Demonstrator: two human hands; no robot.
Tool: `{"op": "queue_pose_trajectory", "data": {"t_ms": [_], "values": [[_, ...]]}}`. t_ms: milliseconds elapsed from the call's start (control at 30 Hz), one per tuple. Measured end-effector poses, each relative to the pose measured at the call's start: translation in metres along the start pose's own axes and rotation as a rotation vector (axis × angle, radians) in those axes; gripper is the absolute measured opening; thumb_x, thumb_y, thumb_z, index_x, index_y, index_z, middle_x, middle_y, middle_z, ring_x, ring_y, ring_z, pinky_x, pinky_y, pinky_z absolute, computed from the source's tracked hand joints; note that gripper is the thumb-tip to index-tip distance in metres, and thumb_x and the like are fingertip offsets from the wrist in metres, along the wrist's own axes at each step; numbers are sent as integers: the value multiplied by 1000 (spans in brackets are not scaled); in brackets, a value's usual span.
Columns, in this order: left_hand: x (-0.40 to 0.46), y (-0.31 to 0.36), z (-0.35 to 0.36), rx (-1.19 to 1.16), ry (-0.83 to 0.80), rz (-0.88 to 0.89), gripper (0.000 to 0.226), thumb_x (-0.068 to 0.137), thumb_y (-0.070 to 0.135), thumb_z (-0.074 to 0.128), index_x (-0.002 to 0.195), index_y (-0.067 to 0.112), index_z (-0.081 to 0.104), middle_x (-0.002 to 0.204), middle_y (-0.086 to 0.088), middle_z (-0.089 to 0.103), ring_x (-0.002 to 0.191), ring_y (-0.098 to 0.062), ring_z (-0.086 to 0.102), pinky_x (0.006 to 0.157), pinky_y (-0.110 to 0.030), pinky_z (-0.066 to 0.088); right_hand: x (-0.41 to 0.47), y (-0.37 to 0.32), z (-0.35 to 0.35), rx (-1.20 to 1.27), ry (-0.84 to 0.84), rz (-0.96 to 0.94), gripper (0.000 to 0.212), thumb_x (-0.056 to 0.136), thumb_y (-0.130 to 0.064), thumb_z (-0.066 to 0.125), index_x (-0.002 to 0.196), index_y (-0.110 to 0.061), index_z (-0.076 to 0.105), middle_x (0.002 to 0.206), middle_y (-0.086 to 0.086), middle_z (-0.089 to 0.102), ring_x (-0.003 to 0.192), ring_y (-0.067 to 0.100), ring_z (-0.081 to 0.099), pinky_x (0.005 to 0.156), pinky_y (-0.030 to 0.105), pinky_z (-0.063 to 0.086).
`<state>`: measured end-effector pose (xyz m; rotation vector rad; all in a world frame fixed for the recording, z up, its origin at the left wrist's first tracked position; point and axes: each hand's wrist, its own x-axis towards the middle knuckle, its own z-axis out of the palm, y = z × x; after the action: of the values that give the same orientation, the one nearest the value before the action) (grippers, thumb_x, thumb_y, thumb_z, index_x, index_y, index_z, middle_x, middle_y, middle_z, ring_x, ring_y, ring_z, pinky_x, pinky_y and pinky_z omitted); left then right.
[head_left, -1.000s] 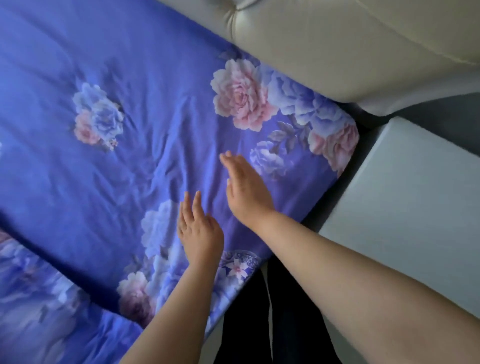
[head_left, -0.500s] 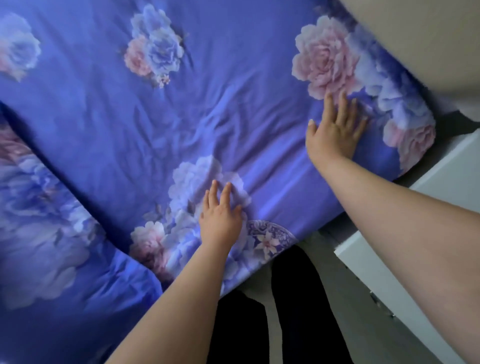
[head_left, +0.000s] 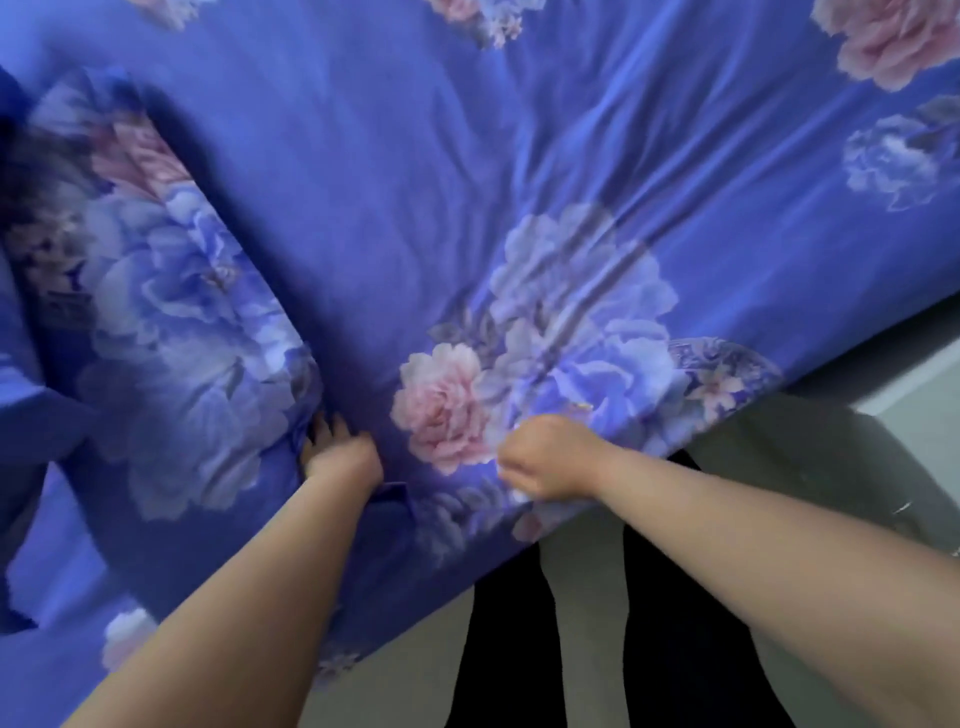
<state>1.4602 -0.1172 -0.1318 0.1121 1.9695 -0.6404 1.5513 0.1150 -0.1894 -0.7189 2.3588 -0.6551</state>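
Pushes left fingers (head_left: 326, 427), together and fairly straight, into the dark crease between sheet (head_left: 415, 182) and quilt (head_left: 182, 312). Tips buried in cloth, so cannot tell if clamped on anything. Rests left hand (head_left: 340, 460) knuckles-up on that crease, wrist above a small blue fold at the near edge.

Curls right fingers (head_left: 511, 470) tight into a fist and clamps them on a pinch of sheet, pale bit of cloth showing under the knuckles. Sets right hand (head_left: 545, 457) on the sheet's near edge, just beside a pink flower (head_left: 441, 405) and below a big lilac bloom (head_left: 582, 291). Hands near each other, not touching. Both forearms bare, coming in from the bottom.

Sheet blue, floral, spread over the bed, filling most of the view. Near edge diagonal, from lower left up to the right. Diagonal wrinkles across the lilac bloom, fanning up and right from the fist. Round patterned medallion (head_left: 722, 374) on the edge, right of the fist.

Quilt in the same blue print, bunched at left, lying on the sheet, big pale flower on top, blurred.

Below the edge: grey floor (head_left: 587, 623) and black trouser legs (head_left: 685, 623) between the forearms. White cabinet (head_left: 914, 384) at far right, near the bed edge, well apart from both hands.
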Motion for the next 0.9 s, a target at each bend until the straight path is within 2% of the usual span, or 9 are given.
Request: {"op": "queue_pose_trajectory", "data": {"t_ms": [67, 167, 233, 367, 467, 567, 700, 800, 900], "values": [[-2, -20, 2, -27, 17, 6, 69, 90, 48, 55, 147, 20, 28, 159, -12, -8, 146, -33, -7, 116, -49, 7, 14, 14, -12, 11, 413, 196, 39, 84, -30, 38, 95, -11, 70, 86, 16, 69, 76, 36, 67, 65, 43, 55], [1, -44, 1, -141, 55, 3, 58, 98, 33, 44, 150, 21, 21, 159, -11, -14, 146, -30, -8, 116, -46, 8, 17, 46, -48, 36, 683, 667, 51, 84, -33, 41, 125, -11, 59, 131, 16, 57, 120, 38, 53, 99, 52, 42], [6, -55, 3, -161, 77, 9, 61, 98, 29, 42, 152, 24, 13, 158, -10, -17, 146, -30, -8, 116, -45, 10, 13, 56, -65, 79, 633, 885, 55, 88, -39, 43, 140, -22, 44, 152, 8, 33, 141, 32, 26, 110, 56, 21], [16, -47, 11, -251, 152, 32, 71, 92, 21, 46, 152, 27, 7, 158, -10, -16, 147, -30, -7, 115, -46, 11, 8, 34, -30, 68, 353, 983, 66, 92, -58, 37, 149, -40, 12, 160, -6, -4, 147, 26, -9, 108, 66, -2], [13, -28, 13, -310, 226, 61, 70, 86, 18, 50, 148, 24, 17, 159, -12, -7, 146, -32, -2, 114, -47, 13, -35, -27, 71, 322, 368, 1252, 64, 96, -46, 33, 152, -21, 16, 160, 8, 6, 145, 36, 9, 113, 55, 13], [7, -6, 15, -279, 251, 87, 64, 85, 21, 50, 144, 24, 24, 158, -13, 5, 145, -36, 6, 112, -50, 15, -77, -75, 119, 781, 351, 1645, 44, 98, -20, 40, 136, 2, 38, 141, 25, 41, 125, 43, 45, 98, 45, 39], [-4, 15, 17, -197, 253, 151, 45, 87, 31, 48, 130, 21, 43, 133, -12, 48, 126, -34, 42, 106, -46, 26, -71, -63, 75, 332, 848, 1189, 36, 84, -14, 53, 118, -6, 59, 119, 18, 57, 108, 35, 53, 91, 40, 40], [-13, 20, 19, -126, 269, 179, 39, 84, 28, 45, 123, 24, 48, 111, -5, 63, 108, -30, 57, 106, -44, 25, -40, -45, 42, 157, 791, 890, 44, 78, -25, 51, 119, -13, 59, 126, 14, 56, 114, 35, 52, 96, 45, 42], [-21, 9, 20, 26, 265, 200, 37, 85, 30, 51, 121, 24, 53, 116, -3, 63, 113, -26, 55, 108, -41, 23, -20, -10, 24, -17, 638, 786, 62, 79, -26, 61, 138, -17, 45, 147, 16, 38, 135, 38, 35, 108, 57, 27]]}}
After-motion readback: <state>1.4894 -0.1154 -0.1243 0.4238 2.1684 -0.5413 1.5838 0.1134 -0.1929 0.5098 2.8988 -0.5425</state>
